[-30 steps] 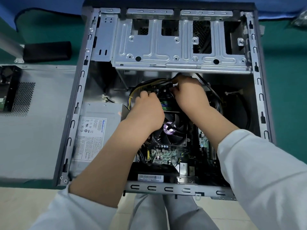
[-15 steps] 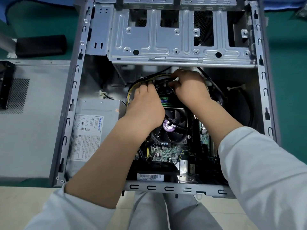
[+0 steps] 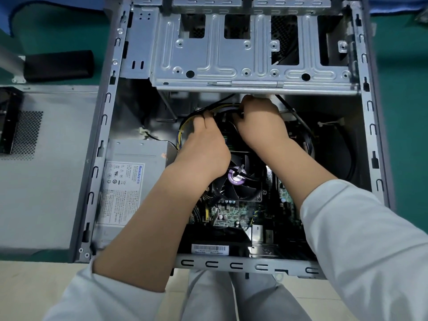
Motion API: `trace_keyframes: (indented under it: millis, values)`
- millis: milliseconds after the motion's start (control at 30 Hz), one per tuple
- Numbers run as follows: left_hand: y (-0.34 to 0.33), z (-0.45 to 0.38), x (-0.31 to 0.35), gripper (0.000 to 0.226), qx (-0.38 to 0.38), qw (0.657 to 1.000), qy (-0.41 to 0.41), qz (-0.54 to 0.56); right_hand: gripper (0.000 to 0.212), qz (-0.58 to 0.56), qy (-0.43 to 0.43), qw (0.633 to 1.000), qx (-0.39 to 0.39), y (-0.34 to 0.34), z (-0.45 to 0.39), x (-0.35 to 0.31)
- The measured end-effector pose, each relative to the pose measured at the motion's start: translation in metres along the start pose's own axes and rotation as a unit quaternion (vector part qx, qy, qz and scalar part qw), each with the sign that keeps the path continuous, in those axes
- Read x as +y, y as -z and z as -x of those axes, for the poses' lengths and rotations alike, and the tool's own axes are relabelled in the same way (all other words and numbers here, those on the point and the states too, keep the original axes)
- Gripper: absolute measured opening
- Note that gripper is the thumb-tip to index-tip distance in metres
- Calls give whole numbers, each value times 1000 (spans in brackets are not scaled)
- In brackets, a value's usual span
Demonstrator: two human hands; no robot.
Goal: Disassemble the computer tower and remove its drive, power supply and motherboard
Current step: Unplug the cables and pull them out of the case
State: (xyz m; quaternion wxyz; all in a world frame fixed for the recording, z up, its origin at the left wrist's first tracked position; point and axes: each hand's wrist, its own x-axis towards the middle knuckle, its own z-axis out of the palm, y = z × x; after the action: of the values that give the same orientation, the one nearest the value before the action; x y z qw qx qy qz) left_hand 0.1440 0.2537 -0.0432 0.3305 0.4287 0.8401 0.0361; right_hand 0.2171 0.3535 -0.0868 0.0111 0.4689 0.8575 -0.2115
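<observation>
1. Computer tower (image 3: pixel 111 126) lies on its side, open face up, with the person's 2 hands reaching in over the motherboard (image 3: pixel 234 210).
2. Left hand (image 3: pixel 203 149): fingers curled downward among the yellow and black cable bundle (image 3: pixel 185 126); they appear to hold the wires, though the fingertips are hidden.
3. Right hand (image 3: pixel 261 121): fingers curled and pinching at the same bundle, just beside the left hand and directly under the edge of the drive cage (image 3: pixel 252 54). What sits under the fingers cannot be seen.
4. Judged step: freeing a power lead from the board. Power supply (image 3: pixel 129 181) sits well to the left of the left forearm, still seated in the case corner.
5. Cooler fan (image 3: pixel 238 179) lies under the left wrist, between the 2 forearms.
6. Handling, cables: soft and springy; a pull belongs on the stiff plug body, not on the wires, since a latch probably holds it.
7. Handling, motherboard: thin, rigid, fragile; hold by its edges, clear of small components.
8. Handling, power supply: a heavy metal box, likely best gripped by its flat sides once its leads are free.
9. Risk: sheet-metal edges of the cage sit close above the right knuckles.
10. A loose side panel (image 3: pixel 46 181) lies outside the tower, beyond the left arm.
</observation>
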Motion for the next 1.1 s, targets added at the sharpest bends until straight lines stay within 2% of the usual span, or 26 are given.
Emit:
trace_keyframes:
  millis: [167, 267, 533, 767, 967, 1100]
  values:
    - [0, 1, -1, 63, 0, 1000, -2, 16, 24, -18, -28, 999, 7, 1, -2, 0]
    - [-1, -2, -2, 68, -12, 1000, -7, 0, 23, -12, -23, 1000, 4, -1, -2, -5]
    - [-3, -4, -3, 69, -19, 1000, 1, 6, 25, -38, -45, 998, 10, -1, -6, -3]
    - [0, -6, -3, 62, -28, 1000, 8, 1, 26, 12, 28, 999, 21, -4, 0, -8]
    - [-2, -7, -4, 65, -20, 1000, 7, 2, 30, -34, -3, 999, 21, -4, -1, -4]
    - [0, -9, -5, 68, -29, 1000, 5, -2, 29, 12, 48, 999, 12, -4, -2, -6]
